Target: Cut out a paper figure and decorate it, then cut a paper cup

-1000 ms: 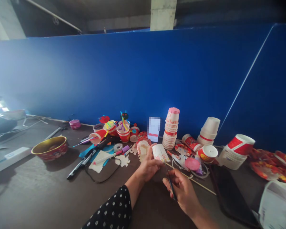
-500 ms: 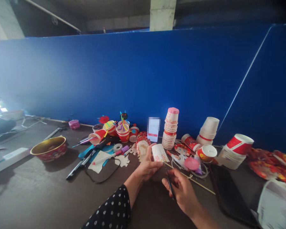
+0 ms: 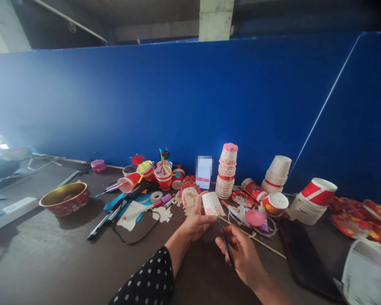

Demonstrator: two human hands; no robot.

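Note:
In the middle of the head view, my left hand (image 3: 195, 222) is closed on a white paper cup (image 3: 212, 204), tilted, with red and orange line drawings on its side. Dark, slim scissors (image 3: 226, 245) are gripped in my right hand (image 3: 241, 253), seen nearly edge-on. Their tip meets the lower right edge of the cup, close to the left fingers. How far the blades are apart cannot be made out. Just beyond my left hand lies a cut, pale paper piece (image 3: 189, 199) with a scalloped edge.
Behind stand a phone (image 3: 203, 178) and a tall stack of paper cups (image 3: 227, 171). More cup stacks (image 3: 314, 201) and a dark tablet-like slab (image 3: 307, 258) are on the right. Markers (image 3: 142, 209), decorated cups (image 3: 163, 178) and a gold-lined bowl (image 3: 65, 199) lie left. A blue partition (image 3: 178, 97) rises behind.
Almost nothing differs. The whole view has shifted very slightly, while both hands, the cup and the scissors keep nearly the same position.

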